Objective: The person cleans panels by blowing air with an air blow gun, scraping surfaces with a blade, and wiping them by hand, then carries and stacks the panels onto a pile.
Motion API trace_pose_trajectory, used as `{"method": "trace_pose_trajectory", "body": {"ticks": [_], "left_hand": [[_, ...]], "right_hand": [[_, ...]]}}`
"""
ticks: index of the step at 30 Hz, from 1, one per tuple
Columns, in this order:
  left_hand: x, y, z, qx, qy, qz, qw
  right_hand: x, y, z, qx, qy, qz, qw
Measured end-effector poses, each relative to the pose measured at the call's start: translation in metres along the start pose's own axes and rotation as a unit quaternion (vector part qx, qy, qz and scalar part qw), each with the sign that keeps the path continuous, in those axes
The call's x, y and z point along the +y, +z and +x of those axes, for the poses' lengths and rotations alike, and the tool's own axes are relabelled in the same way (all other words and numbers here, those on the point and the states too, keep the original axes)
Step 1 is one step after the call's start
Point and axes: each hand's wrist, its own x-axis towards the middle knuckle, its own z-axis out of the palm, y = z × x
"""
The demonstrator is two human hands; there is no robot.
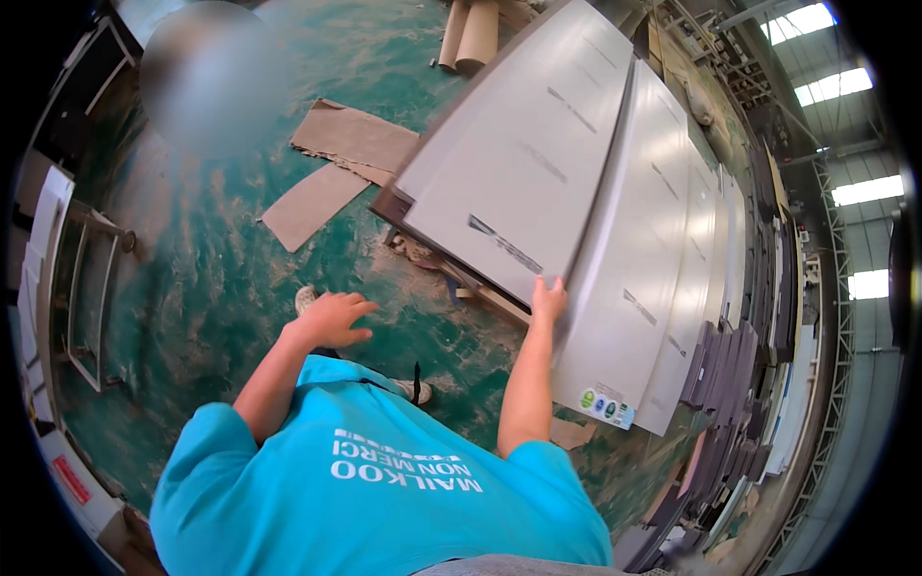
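My right arm reaches forward, and my right hand (548, 300) is at the near corner of a large white panel (528, 144). Some of its fingertips show on the panel's top face; the others are hidden at the edge, and the hand appears closed on that corner. The panel lies tilted on a stack, with a brown edge below it at the left. In the air over the green floor, my left hand (336, 320) is open with its fingers apart, touching nothing. A second white panel (624, 259) stands close to my right hand's right side, with round stickers at its lower corner.
Brown cardboard pieces (317, 202) lie on the green floor (211, 259) ahead. Cardboard rolls (469, 38) stand farther off. Several more panels (720, 365) are stacked along the right. A metal frame cart (88, 298) is at the left. My shoes are below my hands.
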Motion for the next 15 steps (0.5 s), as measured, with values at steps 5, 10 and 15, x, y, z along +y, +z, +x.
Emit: {"method": "trace_pose_trajectory", "body": {"ticks": [5,10,15], "left_hand": [[-0.133,-0.079,-0.01,-0.007,-0.08,-0.149,0.986],[-0.225,-0.116,0.19,0.18,-0.169,-0.258,0.934],[-0.227,-0.205,0.353,0.163,-0.257,-0.235,0.923]], "right_hand": [[-0.118,0.036,-0.022,0.075,0.203,-0.119,0.969],[-0.152,0.082,-0.056,0.087,0.139,-0.064,0.984],[-0.201,0.119,-0.049,0.137,0.073,-0.058,0.986]]}}
